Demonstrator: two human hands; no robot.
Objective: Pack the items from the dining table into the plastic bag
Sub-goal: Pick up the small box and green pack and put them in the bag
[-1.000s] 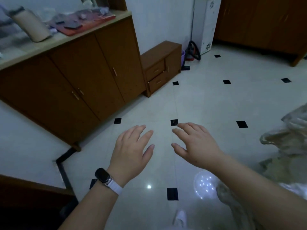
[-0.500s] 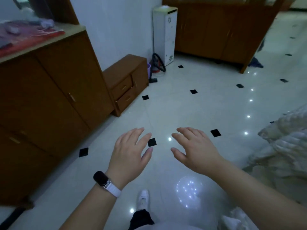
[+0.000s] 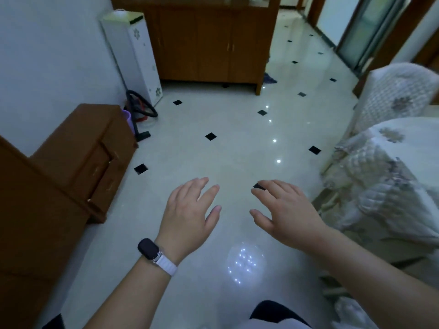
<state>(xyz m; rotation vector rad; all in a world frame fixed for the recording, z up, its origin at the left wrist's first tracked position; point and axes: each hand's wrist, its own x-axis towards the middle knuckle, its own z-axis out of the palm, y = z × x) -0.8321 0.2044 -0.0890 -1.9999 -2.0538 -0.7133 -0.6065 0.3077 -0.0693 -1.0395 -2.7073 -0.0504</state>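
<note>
My left hand [image 3: 190, 214], with a dark watch on a white strap at the wrist, is stretched out in front of me over the pale tiled floor, fingers relaxed and holding nothing. My right hand [image 3: 287, 214] is held beside it, palm down, fingers spread and empty. Neither the dining table top nor a plastic bag is in view. At the right edge stand chairs in quilted floral covers [image 3: 389, 176], close to my right forearm.
A low brown drawer unit [image 3: 88, 153] and a taller wooden cabinet [image 3: 28, 233] line the left wall. A white water dispenser [image 3: 135, 55] and a black hose stand at the back left. A big wooden sideboard [image 3: 209, 41] fills the far wall. Glossy floor lies ahead.
The view has swung right across the room: the long cabinet slid out to the left, and the sideboard, doorway and covered chairs came in. Both hands stayed out in front, empty.
</note>
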